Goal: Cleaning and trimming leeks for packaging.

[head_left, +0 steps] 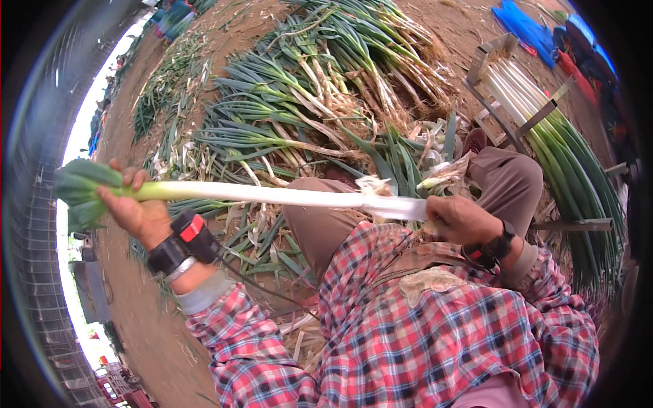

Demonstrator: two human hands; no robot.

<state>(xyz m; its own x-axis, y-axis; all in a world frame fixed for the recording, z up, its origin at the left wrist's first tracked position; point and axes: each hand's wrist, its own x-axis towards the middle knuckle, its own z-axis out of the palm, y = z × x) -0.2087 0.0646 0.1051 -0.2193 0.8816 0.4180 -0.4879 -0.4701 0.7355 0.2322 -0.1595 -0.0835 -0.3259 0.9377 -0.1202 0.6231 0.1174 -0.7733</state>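
A long leek (258, 193) stretches across my lap, its green leaves (80, 194) at the left and its white shaft running right. My left hand (139, 204) grips it just below the leaves. My right hand (461, 219) is closed on the white right end, where a pale, loose outer layer (394, 207) lies along the shaft. The exact grip of the right fingers is partly hidden. Near that end, a torn, frayed bit of husk (374, 185) sticks up from the stalk.
Ahead on the soil lies a big heap of untrimmed leeks (320, 88) with roots. Leaf scraps (170, 136) spread at the left and around my legs. At the right, a metal rack (537, 119) holds cleaned leeks (564, 156). A blue sheet (524, 30) lies behind it.
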